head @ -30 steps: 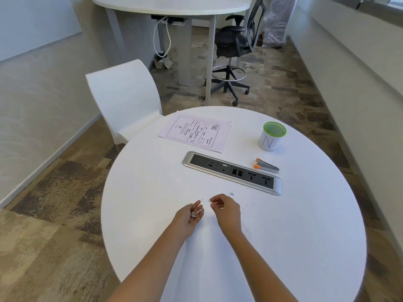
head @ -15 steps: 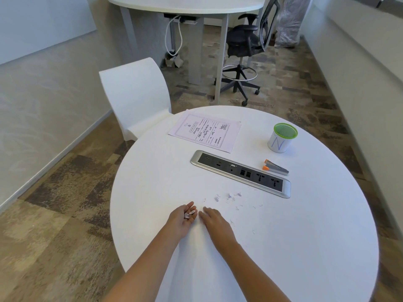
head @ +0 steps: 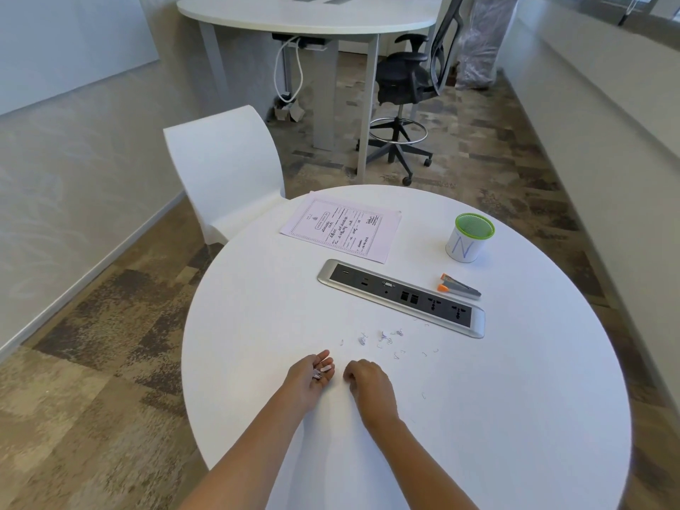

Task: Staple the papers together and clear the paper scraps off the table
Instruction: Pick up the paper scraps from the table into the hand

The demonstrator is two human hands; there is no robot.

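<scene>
My left hand (head: 311,375) lies palm up on the round white table (head: 496,417), cupped around several small paper scraps. Beside it, my right hand (head: 366,379) rests knuckles up with its fingers curled; whether it holds a scrap is hidden. More paper scraps (head: 382,337) and bent staples lie scattered just beyond both hands. The printed papers (head: 342,230) lie flat at the table's far side. An orange and grey stapler (head: 460,287) lies to the right, behind the power strip.
A silver and black power strip (head: 401,297) is set into the table's middle. A white cup with a green rim (head: 469,237) stands far right. A white chair (head: 224,171) is at the far left edge. Another table and a black office chair stand beyond.
Both hands have drawn back toward me, away from the scattered scraps, which now lie uncovered. The left palm has turned up with scraps in it. The camera has tilted.
</scene>
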